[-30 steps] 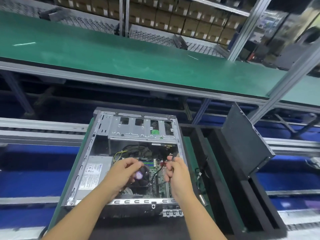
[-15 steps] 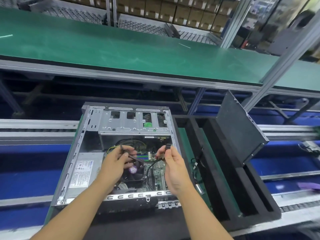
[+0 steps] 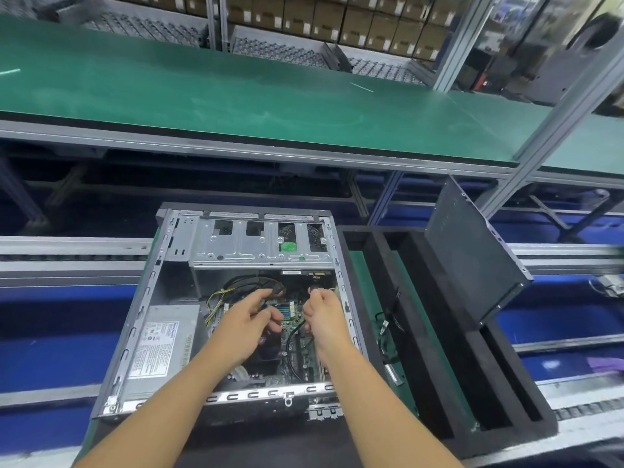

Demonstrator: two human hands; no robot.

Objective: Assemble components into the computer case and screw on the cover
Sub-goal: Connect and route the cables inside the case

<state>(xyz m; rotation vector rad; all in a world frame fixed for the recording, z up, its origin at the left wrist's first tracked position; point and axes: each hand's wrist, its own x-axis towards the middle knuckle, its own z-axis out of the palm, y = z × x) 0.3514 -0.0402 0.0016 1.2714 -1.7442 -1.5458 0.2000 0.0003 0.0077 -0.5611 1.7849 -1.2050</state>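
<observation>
I have the open computer case (image 3: pixel 236 261) lying flat on the left part of the green carrier (image 3: pixel 84 442), with its power supply (image 3: pixel 162 346) in the case's near-left corner. Over the motherboard (image 3: pixel 300 356), just short of the drive cage (image 3: pixel 260 246), my left hand (image 3: pixel 248 320) pinches a black connector (image 3: pixel 277 292). My right hand (image 3: pixel 326 315) pinches the end of a black cable (image 3: pixel 291 342) that loops toward the near edge. The cover (image 3: pixel 472 251) leans tilted in the black foam tray (image 3: pixel 439 366) along the right edge.
</observation>
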